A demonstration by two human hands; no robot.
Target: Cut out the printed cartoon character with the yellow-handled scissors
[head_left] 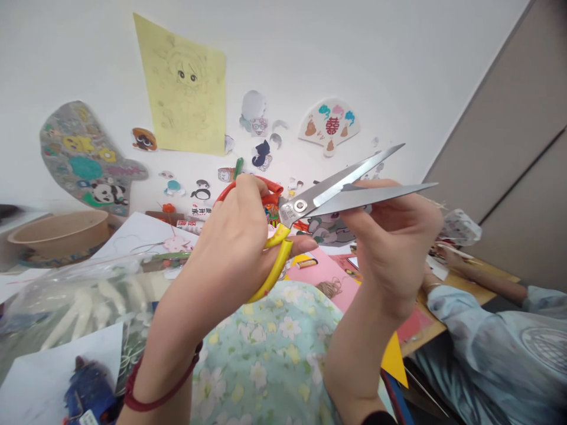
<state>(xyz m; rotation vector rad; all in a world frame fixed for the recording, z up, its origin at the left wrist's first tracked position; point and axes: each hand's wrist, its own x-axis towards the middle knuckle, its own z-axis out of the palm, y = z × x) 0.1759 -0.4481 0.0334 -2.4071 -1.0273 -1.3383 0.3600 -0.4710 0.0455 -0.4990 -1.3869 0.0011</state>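
Large scissors with a red and a yellow handle are raised over the table, their blades apart and pointing right. My left hand is closed round the handles, with a red cord at its wrist. At the blades, my right hand is bent with its fingers pressed together; the lower blade crosses in front of them. Whatever those fingers pinch is hidden behind the blade. Below both hands lies a green floral cloth.
A brown oval tub and a plastic bag are at the left. Twine lies on pink paper. Another person's blue sleeve is at the right. The wall behind bears stickers.
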